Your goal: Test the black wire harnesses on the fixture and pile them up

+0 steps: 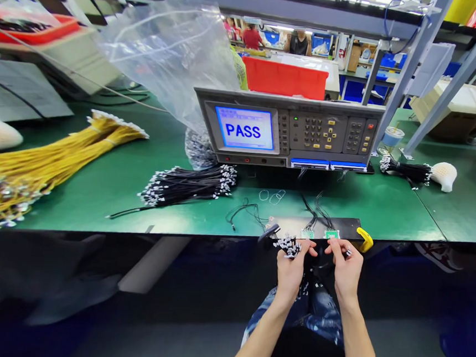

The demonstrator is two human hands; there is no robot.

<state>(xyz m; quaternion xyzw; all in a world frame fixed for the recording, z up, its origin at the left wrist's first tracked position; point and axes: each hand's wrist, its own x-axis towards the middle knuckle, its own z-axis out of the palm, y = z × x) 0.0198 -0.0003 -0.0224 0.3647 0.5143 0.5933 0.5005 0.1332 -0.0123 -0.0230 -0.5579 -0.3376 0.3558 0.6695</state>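
At the bench's front edge my left hand (293, 264) is closed round a bunch of black cables with white connectors (289, 246), its fingertips by a small green board (307, 234). Beside it, my right hand (346, 261) has its fingers pinched at the lower edge of a second green board (331, 234); a small white connector shows between its fingers. Both boards sit on a dark and metal fixture (288, 225), with black wires running back from them. Behind stands a tester (287, 133) whose screen reads PASS.
Left of the fixture lie a black cable bundle (187, 185), a loose black cable (246, 210) and yellow cable bundles (56, 157). A yellow clamp handle (365, 241) juts out at the fixture's right end. A plastic bag (170, 50) hangs beside the tester. People are in the background.
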